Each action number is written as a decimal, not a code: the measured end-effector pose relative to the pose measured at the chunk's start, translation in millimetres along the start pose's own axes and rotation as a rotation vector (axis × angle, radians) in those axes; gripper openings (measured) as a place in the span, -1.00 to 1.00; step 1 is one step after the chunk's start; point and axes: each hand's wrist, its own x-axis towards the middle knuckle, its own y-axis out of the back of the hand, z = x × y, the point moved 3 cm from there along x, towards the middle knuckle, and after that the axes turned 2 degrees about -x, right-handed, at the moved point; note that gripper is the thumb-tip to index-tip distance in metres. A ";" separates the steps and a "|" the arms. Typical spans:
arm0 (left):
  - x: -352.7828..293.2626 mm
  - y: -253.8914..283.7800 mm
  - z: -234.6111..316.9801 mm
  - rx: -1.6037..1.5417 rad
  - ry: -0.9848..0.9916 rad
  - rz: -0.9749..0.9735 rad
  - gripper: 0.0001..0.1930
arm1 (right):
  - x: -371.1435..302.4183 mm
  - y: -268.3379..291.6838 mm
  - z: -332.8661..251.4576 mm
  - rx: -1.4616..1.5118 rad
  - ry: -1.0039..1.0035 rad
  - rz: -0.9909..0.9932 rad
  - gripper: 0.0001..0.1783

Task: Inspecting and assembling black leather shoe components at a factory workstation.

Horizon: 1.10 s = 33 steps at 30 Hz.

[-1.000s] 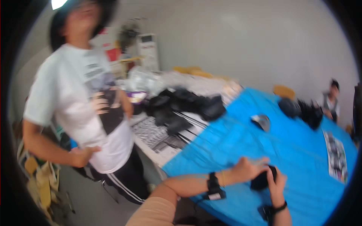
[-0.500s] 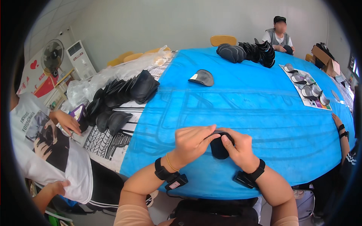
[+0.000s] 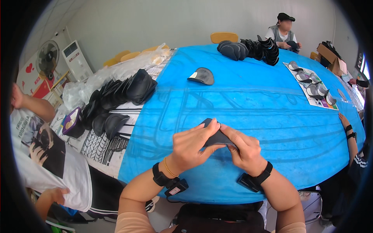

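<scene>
Both of my hands hold one dark, curved shoe piece [image 3: 216, 136] just above the near edge of the blue table [image 3: 248, 101]. My left hand [image 3: 192, 145] pinches its left end with fingers curled over the top. My right hand [image 3: 244, 151] grips its right end from below. Each wrist wears a black band. A single grey shoe piece [image 3: 203, 75] lies alone further up the table.
A row of black shoe pieces [image 3: 116, 95] lies on printed paper at the left, with clear plastic bags [image 3: 116, 72] behind. Another pile [image 3: 250, 49] sits at the far edge before a seated person [image 3: 284, 33]. A person in a white shirt [image 3: 42, 155] stands at my left. A printed sheet with grey pieces [image 3: 312, 87] lies right.
My view has swung from the standing person on the left to straight over the table. My hands have stayed on the dark piece and lifted it slightly, turning it between the fingers.
</scene>
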 end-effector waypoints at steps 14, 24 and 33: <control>-1.1 11.2 -5.9 0.218 -0.162 -0.003 -0.72 | 9.5 4.1 2.7 -0.054 -0.087 -0.113 -0.41; -17.6 -5.9 -54.8 -1.164 0.733 0.149 -0.66 | -21.6 -30.8 46.7 0.814 -0.846 -0.306 -0.41; -7.7 -1.5 -51.6 -1.023 0.608 0.046 -0.64 | -26.4 -41.7 9.3 1.711 -1.091 -0.493 -0.52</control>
